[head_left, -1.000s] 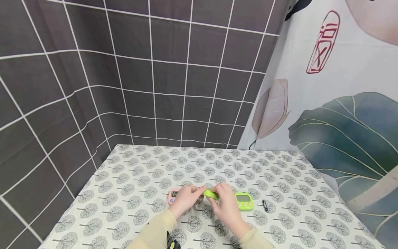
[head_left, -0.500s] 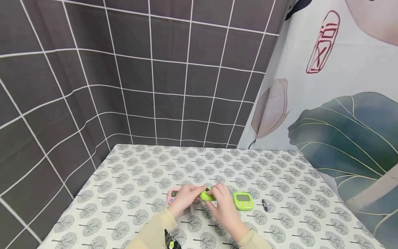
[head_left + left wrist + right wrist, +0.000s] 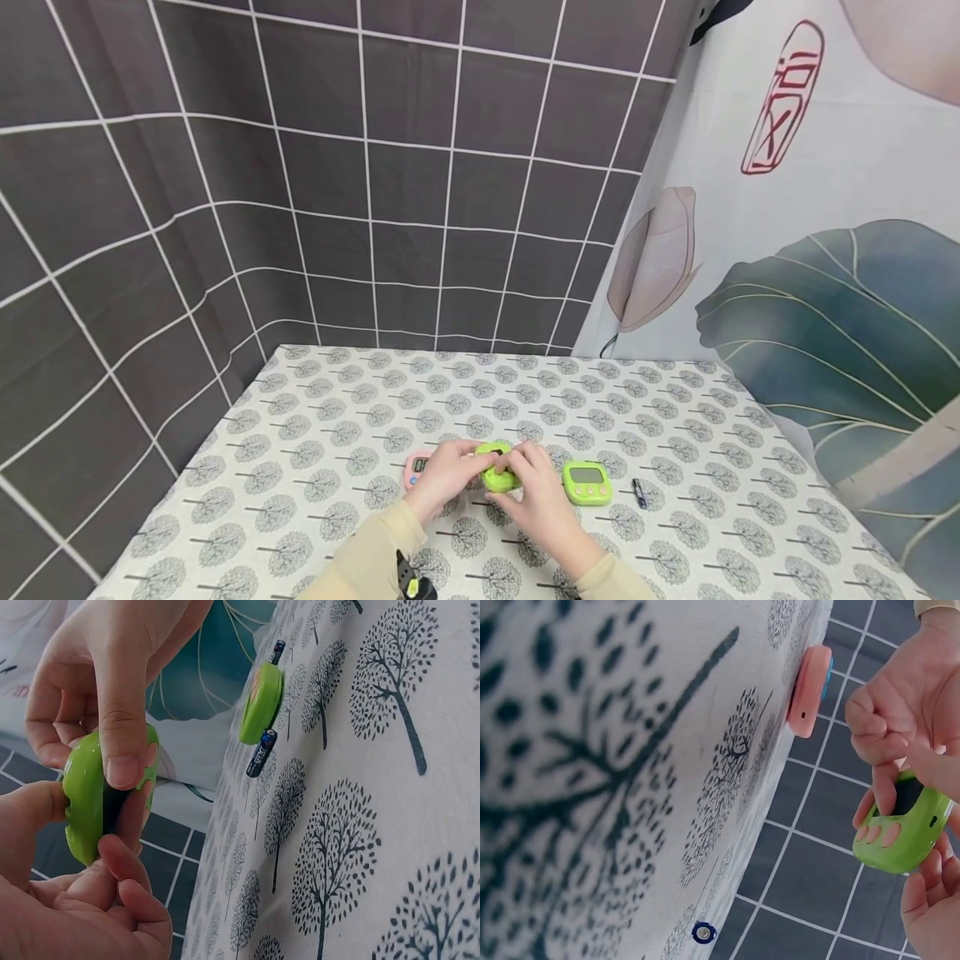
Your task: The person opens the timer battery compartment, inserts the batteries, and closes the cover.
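Observation:
A green digital timer (image 3: 497, 481) is held up between both hands over the table. My left hand (image 3: 446, 477) grips its left side, and my right hand (image 3: 538, 492) grips the other side. In the left wrist view the right thumb lies across the timer (image 3: 84, 799) and partly hides its dark screen. The right wrist view shows pink buttons on the timer (image 3: 900, 851), with left-hand fingers over the screen. A second green timer (image 3: 587, 483) lies just right of the right hand. A pink timer (image 3: 414, 469) sits behind the left hand, partly hidden.
A small dark battery (image 3: 639, 493) lies right of the second green timer. Another battery (image 3: 261, 754) shows near that timer in the left wrist view. Tree-print cloth (image 3: 360, 408) covers the table; a dark grid-patterned curtain (image 3: 405, 250) hangs behind it.
The held timer has turned from nearly edge-on to show more of its broad side, shifting slightly left. The right fingers have moved inward over it. The timers on the table stay put.

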`<state>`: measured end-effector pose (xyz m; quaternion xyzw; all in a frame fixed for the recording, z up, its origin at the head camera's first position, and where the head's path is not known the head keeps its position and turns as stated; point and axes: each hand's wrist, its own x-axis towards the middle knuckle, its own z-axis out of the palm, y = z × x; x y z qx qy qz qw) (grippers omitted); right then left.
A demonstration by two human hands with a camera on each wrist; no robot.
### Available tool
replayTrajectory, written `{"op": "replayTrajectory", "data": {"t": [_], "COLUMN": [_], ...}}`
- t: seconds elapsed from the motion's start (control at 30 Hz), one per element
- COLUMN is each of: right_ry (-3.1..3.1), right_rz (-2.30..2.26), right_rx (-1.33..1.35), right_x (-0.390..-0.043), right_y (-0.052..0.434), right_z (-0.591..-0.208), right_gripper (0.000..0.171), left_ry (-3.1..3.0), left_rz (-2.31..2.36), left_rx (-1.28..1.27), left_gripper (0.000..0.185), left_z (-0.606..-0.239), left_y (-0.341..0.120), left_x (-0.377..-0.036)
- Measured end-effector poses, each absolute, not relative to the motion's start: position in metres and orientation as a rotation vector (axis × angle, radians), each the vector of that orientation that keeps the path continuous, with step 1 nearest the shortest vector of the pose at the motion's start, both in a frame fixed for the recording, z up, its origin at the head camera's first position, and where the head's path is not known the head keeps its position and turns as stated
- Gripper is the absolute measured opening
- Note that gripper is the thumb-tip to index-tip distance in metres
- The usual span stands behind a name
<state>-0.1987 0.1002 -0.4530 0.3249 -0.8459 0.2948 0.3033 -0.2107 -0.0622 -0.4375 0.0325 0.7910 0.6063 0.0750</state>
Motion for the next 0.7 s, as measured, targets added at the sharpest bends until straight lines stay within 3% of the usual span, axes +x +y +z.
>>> {"op": "replayTrajectory", "data": {"t": [0.27, 0.47, 0.7], "right_ry": [-2.305, -2.37, -2.465], "right_rz": [0.823, 0.895, 1.243], "right_rx": [0.863, 0.845, 0.639], "right_x": [-0.197, -0.196, -0.198], "right_y": [0.101, 0.103, 0.108], "right_z": [-0.451, -0.45, -0.442], "right_gripper": [0.046, 0.042, 0.027], "left_ry": [2.386, 2.371, 2.398], "left_rz": [1.813, 1.858, 1.846], "left_rx": [0.097, 0.133, 0.188], "left_gripper": [0.037, 0.045, 0.052], "left_z": [-0.438, -0.438, -0.439], "left_y": [-0.062, -0.062, -0.064], "left_x": [-0.21, -0.209, -0.212]}}
